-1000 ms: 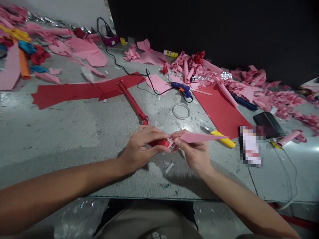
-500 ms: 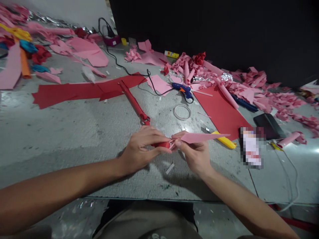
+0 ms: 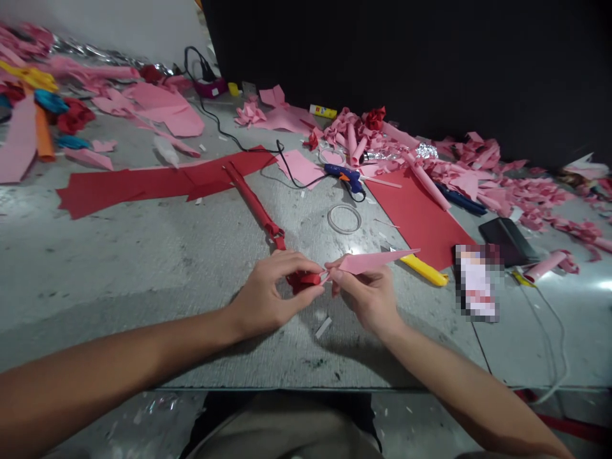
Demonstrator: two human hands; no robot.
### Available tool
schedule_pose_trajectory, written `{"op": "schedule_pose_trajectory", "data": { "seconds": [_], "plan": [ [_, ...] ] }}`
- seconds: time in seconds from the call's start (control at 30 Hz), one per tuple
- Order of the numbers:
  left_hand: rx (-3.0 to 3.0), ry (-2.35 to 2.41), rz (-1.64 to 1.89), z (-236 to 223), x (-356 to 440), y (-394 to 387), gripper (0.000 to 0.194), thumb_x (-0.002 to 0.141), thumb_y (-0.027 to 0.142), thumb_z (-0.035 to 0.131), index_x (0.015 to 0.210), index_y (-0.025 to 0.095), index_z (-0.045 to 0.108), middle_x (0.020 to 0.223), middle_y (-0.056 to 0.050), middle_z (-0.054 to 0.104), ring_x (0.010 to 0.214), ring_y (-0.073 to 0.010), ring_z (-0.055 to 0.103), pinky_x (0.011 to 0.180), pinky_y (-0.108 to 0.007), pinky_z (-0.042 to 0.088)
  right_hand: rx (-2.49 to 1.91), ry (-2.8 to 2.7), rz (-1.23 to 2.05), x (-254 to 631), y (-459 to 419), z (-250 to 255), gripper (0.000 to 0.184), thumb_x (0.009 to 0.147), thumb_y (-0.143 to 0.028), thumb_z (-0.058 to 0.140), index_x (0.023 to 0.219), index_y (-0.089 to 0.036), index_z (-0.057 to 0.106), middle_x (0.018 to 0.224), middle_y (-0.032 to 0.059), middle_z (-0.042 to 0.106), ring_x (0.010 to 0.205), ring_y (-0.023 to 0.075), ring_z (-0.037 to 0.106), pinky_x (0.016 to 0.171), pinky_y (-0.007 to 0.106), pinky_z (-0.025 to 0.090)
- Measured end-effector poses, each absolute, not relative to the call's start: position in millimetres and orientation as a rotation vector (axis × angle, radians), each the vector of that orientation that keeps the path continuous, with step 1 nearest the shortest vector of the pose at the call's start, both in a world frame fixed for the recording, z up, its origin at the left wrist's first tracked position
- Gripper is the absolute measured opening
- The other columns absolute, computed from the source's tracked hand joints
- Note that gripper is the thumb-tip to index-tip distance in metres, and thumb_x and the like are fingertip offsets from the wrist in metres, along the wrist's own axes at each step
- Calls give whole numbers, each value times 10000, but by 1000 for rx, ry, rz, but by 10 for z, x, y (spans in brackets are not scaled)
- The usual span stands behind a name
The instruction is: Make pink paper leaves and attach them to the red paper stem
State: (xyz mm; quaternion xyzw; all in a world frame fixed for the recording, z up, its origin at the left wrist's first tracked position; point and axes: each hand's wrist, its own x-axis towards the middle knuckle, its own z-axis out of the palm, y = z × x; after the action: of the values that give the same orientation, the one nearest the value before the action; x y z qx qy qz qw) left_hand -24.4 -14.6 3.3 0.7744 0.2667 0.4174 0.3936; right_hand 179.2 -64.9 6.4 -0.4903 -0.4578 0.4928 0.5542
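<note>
My left hand [image 3: 270,293] is closed round a small red paper roll [image 3: 306,279], low over the grey table [image 3: 143,268]. My right hand [image 3: 368,293] pinches a long pointed pink paper strip [image 3: 377,260] whose inner end meets the red roll; its tip points right. The two hands almost touch at the middle of the table, near its front edge. A small white paper scrap [image 3: 324,327] lies on the table just below them.
A red rolled stick [image 3: 253,204] and red paper sheets [image 3: 143,182] lie beyond my hands. A blue glue gun [image 3: 347,175], a tape ring [image 3: 344,218], a yellow-handled cutter [image 3: 423,269], a dark wallet [image 3: 509,239] and heaps of pink paper rolls [image 3: 478,172] lie to the right.
The pink strip's tip has tilted up a little and my hands have drawn slightly closer round the red roll. My view has shifted a little.
</note>
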Motion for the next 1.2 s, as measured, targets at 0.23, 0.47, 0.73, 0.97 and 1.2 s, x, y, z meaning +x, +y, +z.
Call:
{"op": "schedule_pose_trajectory", "data": {
  "seconds": [0.23, 0.47, 0.73, 0.97, 1.2],
  "plan": [
    [1979, 648, 1109, -55, -240, -172, 76, 929, 171, 821, 983, 199, 775, 840, 17, 758, 779, -145, 662, 826, -321, 497, -1164, -1200, 1032, 1727, -725, 96, 125, 909, -308, 839, 817, -228, 864, 693, 20, 715, 594, 155, 625, 552, 290, 518],
    [2065, 559, 1115, -65, -256, -108, 272, 888, 347, 932, 1063, 198, 787, 902, 1, 798, 818, -163, 692, 855, -324, 518, -1128, -1108, 1100, 1722, -690, 45, 103, 884, -311, 860, 858, -215, 887, 706, 29, 754, 541, 133, 603, 514, 269, 514],
    [2088, 556, 1212, -118, -251, -115, 200, 948, 373, 872, 1028, 200, 812, 909, -18, 826, 817, -172, 707, 834, -343, 498, -1094, -1056, 1173, 1710, -674, 17, 99, 883, -313, 878, 888, -216, 897, 642, 3, 736, 543, 137, 646, 547, 272, 572],
    [1984, 593, 1192, -78, -229, -151, 156, 899, 308, 921, 961, 201, 826, 853, 6, 816, 754, -148, 673, 792, -316, 508, -1075, -1245, 879, 1680, -750, 48, 105, 964, -222, 786, 931, -247, 882, 777, 18, 783, 611, 156, 706, 566, 285, 585],
    [1927, 722, 1006, -25, -239, -133, 102, 939, 209, 858, 1039, 222, 847, 809, 21, 767, 747, -149, 633, 773, -315, 478, -1154, -1411, 661, 1747, -738, -2, 131, 1025, -232, 736, 978, -266, 853, 891, 35, 775, 709, 175, 691, 679, 339, 583]
  ]
}}
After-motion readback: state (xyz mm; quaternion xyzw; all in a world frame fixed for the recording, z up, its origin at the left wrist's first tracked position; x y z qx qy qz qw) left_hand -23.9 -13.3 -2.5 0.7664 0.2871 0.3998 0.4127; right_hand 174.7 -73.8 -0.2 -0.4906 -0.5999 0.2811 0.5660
